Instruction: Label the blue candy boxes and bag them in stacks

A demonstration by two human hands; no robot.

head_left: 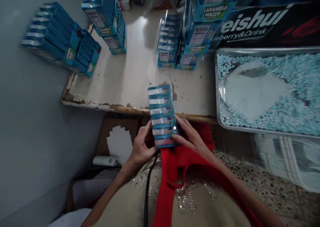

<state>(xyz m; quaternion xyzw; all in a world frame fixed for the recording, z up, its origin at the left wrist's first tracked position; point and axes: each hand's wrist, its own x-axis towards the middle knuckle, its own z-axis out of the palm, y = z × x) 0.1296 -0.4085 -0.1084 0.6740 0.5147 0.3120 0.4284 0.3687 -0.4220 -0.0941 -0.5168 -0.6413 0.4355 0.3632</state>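
A row of several small blue candy boxes wrapped in clear film (162,115) juts over the near edge of the cream table (130,77). My left hand (141,147) grips the near left side of this pack, fingers curled round it. My right hand (191,137) holds its near right side, fingers pressed along the film. Both hands sit just in front of the table edge, above my red apron.
Stacks of blue "Caramelo Macizo" boxes stand at the far left (62,39), far middle (107,17) and back right (185,37). A metal tray (220,120) of pale blue candies with a plastic scoop lies at right. A cardboard box with white sheets (120,140) sits below the table.
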